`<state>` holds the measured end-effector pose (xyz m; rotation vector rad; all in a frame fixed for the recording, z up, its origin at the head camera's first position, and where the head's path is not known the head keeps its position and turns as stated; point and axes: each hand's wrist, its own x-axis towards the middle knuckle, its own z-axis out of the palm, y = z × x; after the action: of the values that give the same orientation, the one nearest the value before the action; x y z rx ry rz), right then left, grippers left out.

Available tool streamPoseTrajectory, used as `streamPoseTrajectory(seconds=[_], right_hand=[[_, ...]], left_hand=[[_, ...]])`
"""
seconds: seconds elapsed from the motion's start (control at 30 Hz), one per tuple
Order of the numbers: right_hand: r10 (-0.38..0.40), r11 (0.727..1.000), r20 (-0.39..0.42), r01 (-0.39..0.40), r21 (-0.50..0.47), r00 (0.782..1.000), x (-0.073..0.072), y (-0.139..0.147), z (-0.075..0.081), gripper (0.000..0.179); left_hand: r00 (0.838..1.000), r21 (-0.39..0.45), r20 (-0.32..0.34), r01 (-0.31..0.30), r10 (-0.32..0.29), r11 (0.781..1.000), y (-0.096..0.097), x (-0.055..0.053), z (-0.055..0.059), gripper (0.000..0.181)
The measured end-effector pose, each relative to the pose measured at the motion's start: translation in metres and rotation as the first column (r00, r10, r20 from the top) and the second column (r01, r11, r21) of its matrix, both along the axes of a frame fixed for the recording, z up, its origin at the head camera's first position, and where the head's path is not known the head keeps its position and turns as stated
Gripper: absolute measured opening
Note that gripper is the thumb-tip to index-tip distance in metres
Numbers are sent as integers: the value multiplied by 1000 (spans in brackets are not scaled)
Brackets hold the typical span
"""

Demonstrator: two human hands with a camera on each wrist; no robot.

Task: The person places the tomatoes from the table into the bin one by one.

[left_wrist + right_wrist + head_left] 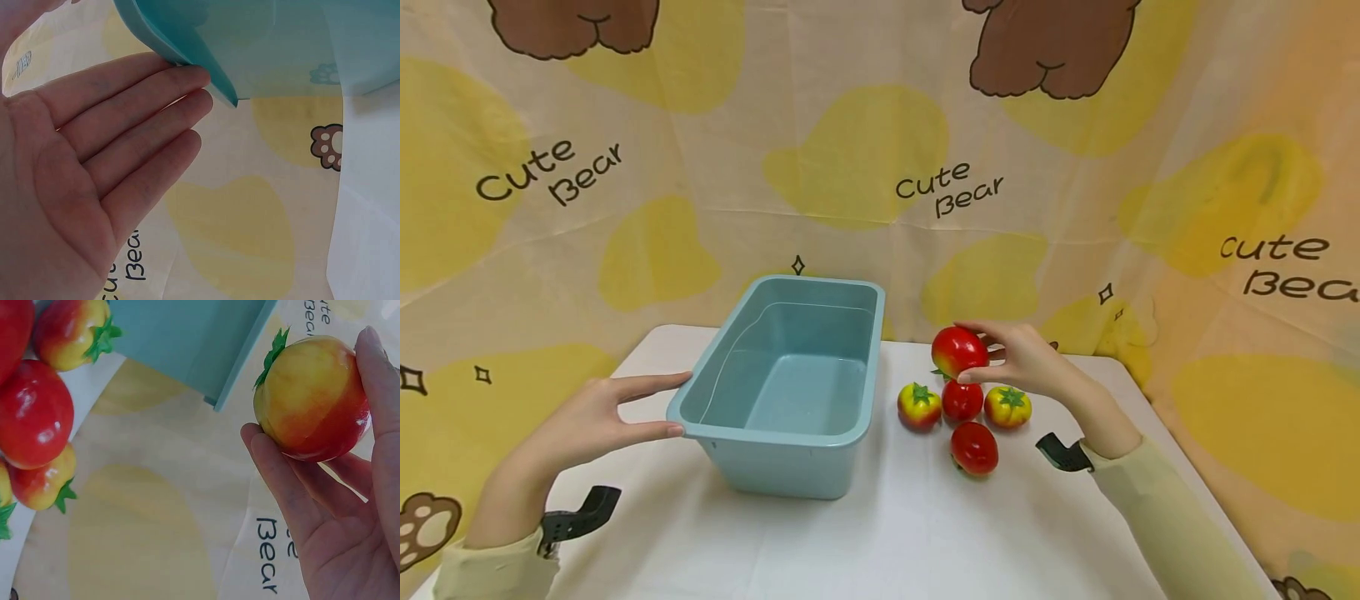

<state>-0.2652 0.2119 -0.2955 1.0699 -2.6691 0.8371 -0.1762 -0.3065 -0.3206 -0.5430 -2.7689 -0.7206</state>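
From the head camera, the right hand (1030, 360) holds a red tomato (959, 351) lifted clear of the table (925, 533), thumb below and fingers curled over the top. Four more tomatoes lie just beneath and beside that grip: a yellow-red one (919, 406), a red one (962, 400), another yellow-red one (1008, 407) and a red one (974, 447) nearest the person. The blue tub (786, 379) stands to the left of the held tomato, empty as far as can be seen. The left hand (597, 414) is spread open, its fingertips touching the tub's near left corner. Keeping that hand against the rim looks wise, since a light tub could slide.

The left wrist camera shows the left hand's fingers (156, 94) straight, with the tub's edge (187, 44) resting against their tips; nothing is gripped.

The right wrist camera shows the tomato's yellow underside (309, 400) seated between thumb (281, 481) and fingers, the green stalk pointing away from the palm. The grip looks secure but sits on a smooth, round skin, so I would judge it best carried level and released low inside the tub rather than dropped. The other tomatoes (34, 415) lie well to the left of the grip.
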Motion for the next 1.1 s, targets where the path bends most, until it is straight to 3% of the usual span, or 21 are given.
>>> streamPoseTrajectory(seconds=[1.1], right_hand=[[120, 992, 80, -117, -34, 990, -16, -68, 46, 68]], left_hand=[[1000, 15, 16, -7, 7, 1000, -2, 0, 0, 59]])
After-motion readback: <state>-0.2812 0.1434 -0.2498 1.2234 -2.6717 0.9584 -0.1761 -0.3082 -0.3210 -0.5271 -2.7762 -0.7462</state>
